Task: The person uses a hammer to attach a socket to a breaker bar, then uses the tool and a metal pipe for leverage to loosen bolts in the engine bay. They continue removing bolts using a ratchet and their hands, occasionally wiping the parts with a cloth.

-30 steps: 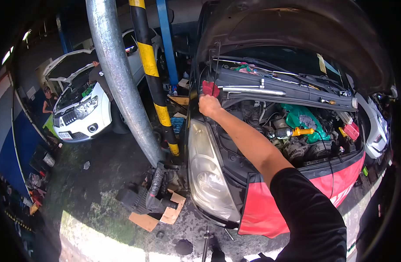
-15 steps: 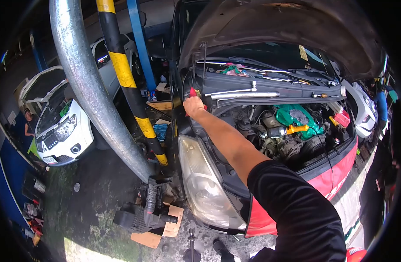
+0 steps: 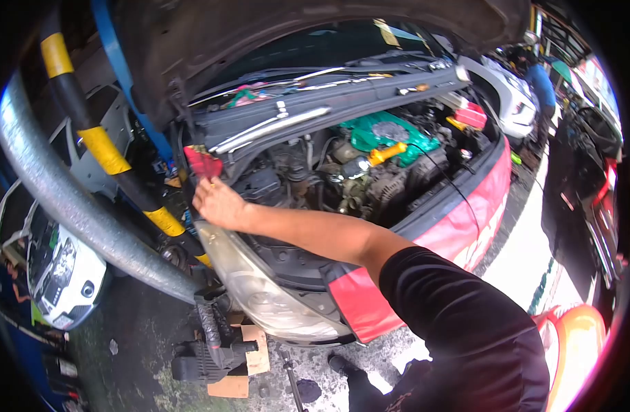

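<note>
My right hand (image 3: 220, 204) reaches across the front corner of a car with its hood up. Its fingers are closed on the lower edge of a red cloth (image 3: 203, 162), at the side of the engine bay. Just below the hand is the car's clouded headlight (image 3: 263, 292). In the engine bay lies a tool with a yellow handle (image 3: 387, 153) and a black cord, beside a green plastic bag (image 3: 370, 130). Long metal bars (image 3: 280, 128) rest on the panel behind the engine. My left hand is out of view.
A curved metal pipe (image 3: 71, 199) and a black-and-yellow post (image 3: 103, 150) stand at left. On the floor, a black air-filter housing (image 3: 195, 360) lies on cardboard (image 3: 229, 388). A white car (image 3: 64, 275) is beyond. A person in blue (image 3: 540, 86) stands far right.
The camera view has turned right, so the scene sits further left. My right hand has moved near the headlight's top corner, and more of the red cloth shows above its fingers.
</note>
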The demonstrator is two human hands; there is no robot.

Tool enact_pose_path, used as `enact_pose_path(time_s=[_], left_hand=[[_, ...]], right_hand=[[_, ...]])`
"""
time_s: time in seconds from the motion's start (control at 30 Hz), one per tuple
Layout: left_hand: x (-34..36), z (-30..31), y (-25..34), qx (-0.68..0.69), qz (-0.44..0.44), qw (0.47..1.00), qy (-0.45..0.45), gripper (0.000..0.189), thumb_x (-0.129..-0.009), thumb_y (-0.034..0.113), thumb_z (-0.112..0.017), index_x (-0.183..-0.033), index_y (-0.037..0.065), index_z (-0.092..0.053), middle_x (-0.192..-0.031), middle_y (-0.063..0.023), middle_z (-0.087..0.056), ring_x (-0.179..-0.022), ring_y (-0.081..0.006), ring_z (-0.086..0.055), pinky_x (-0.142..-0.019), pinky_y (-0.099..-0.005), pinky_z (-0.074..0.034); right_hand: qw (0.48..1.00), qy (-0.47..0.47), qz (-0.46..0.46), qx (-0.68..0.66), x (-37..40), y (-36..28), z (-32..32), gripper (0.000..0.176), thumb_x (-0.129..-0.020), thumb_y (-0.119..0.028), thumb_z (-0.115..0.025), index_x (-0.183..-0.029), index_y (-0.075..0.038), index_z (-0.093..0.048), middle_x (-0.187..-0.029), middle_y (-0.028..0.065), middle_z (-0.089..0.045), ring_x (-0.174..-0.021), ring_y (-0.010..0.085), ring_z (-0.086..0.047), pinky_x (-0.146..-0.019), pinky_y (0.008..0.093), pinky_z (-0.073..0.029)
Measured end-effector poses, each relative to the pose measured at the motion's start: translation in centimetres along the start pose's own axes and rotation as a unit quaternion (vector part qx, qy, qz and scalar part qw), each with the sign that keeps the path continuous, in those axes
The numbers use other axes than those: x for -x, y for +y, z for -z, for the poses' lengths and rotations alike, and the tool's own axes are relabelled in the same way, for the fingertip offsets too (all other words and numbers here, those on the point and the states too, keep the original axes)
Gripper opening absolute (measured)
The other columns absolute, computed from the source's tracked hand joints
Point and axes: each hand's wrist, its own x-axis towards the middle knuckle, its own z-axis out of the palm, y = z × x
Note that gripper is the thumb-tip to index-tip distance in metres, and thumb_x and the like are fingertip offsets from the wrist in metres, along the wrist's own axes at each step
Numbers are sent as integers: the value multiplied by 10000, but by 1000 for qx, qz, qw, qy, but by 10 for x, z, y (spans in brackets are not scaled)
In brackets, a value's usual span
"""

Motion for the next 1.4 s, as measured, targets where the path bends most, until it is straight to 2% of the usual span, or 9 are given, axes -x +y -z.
enact_pose_path(time_s=[0.1, 0.23, 0.3, 0.4, 0.5, 0.53, 0.9, 1.23, 1.4], left_hand=[[20, -4, 22, -3, -32, 999, -17, 400, -1037, 401, -527, -865, 54, -628, -638, -228, -640, -539, -434, -628, -431, -501, -472], [70, -1, 74, -86, -173, 981, -33, 379, -1041, 388, -528, -920, 47, -641, -606, -207, -633, -469, -359, -611, -393, -449, -453], [87, -51, 10, -326, -490, 807, 44, 381, -1042, 404, -520, -947, 56, -641, -621, -214, -639, -499, -374, -629, -409, -456, -465], [140, -36, 106, -117, -131, 975, -139, 386, -1038, 417, -523, -941, 65, -649, -653, -211, -656, -559, -409, -645, -446, -475, -482], [173, -68, 159, -28, -196, 956, -215, 335, -1036, 379, -521, -1003, 71, -648, -764, -240, -675, -657, -429, -657, -527, -501, -504], [181, -80, 193, -50, -269, 943, -190, 320, -1007, 265, -598, -847, -10, -564, -649, -272, -605, -618, -491, -611, -541, -528, -451], [236, -200, 443, -55, -447, 812, -372, 333, -1000, 304, -616, -878, -6, -607, -751, -275, -644, -741, -480, -655, -608, -532, -483], [231, -369, 627, -125, -436, 788, -416, 375, -1017, 354, -570, -913, -3, -620, -783, -287, -653, -773, -502, -643, -627, -579, -476], [228, -440, 740, -83, -404, 789, -455, 419, -1020, 394, -552, -917, -7, -620, -769, -290, -650, -780, -500, -647, -627, -579, -476]], right_hand=[[960, 43, -46, -272, 141, -9, 124, 178, -907, -233, -618, -875, -60, -641, -868, 110, -591, -965, 278, -582, -848, 408, -489], [889, -62, -184, -415, 412, -10, 250, 209, -980, -220, -600, -1008, -15, -626, -992, 142, -626, -934, 311, -638, -842, 427, -554], [844, -150, -339, -388, 557, -23, 320, 216, -1012, -247, -564, -1047, -43, -623, -976, 117, -642, -919, 329, -649, -813, 443, -559], [752, -325, -475, -322, 681, -38, 395, 288, -1022, -314, -532, -1019, -52, -649, -988, 129, -666, -930, 355, -668, -801, 463, -561], [661, -427, -554, -271, 820, -60, 481, 316, -1011, -336, -534, -979, -52, -669, -971, 150, -680, -931, 375, -682, -798, 480, -563], [621, -448, -586, -264, 844, -62, 508, 299, -1005, -322, -541, -965, -55, -668, -962, 162, -682, -928, 378, -685, -792, 496, -560], [623, -270, -704, -209, 951, 2, 594, 223, -947, -273, -634, -991, -55, -616, -968, 127, -664, -923, 366, -676, -772, 487, -548], [558, -322, -757, -104, 1070, 206, 598, 450, -1002, -451, -552, -817, -53, -652, -775, 155, -672, -757, 369, -691, -652, 491, -539], [532, -314, -775, -132, 1136, 309, 601, 362, -986, -404, -580, -1059, -56, -650, -973, 204, -688, -884, 413, -688, -757, 507, -546]])
